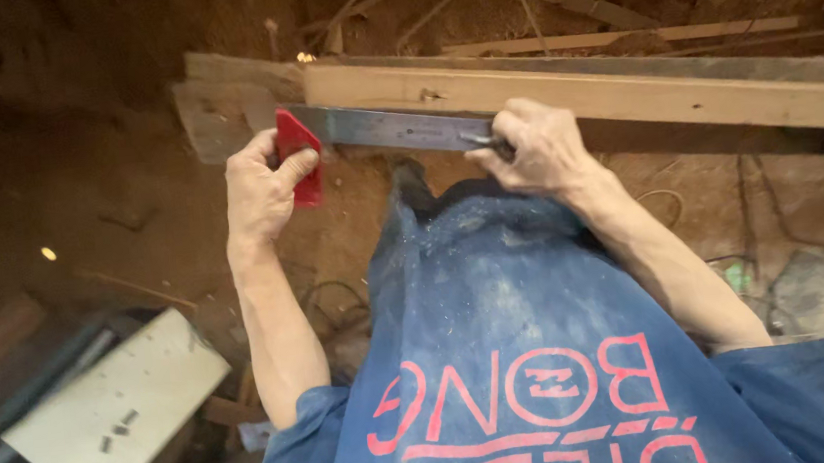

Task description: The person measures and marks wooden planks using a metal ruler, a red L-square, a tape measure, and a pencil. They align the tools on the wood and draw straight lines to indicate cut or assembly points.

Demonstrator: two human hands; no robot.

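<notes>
Dusty blue shirt cloth (542, 349) with red lettering filled the foreground as we leaned over a pale wooden beam (618, 89) laid across rough boards (222, 109) above an earthen floor. Our left hand (263, 180) closed around the red stock of a try square (298, 157), thumb pressed flat on its face, holding it at the beam's near end. Our right hand (539, 146) pinched a small dark marking tool (484, 141), too hidden to name surely, against the square's steel blade (393, 127), which lay along the beam's near edge. We judged the step in hand to be marking or scribing along the blade. Next, it seemed, the square had to be kept from slipping while the tip followed the steel. A white drilled panel (115, 411) lay at lower left.
</notes>
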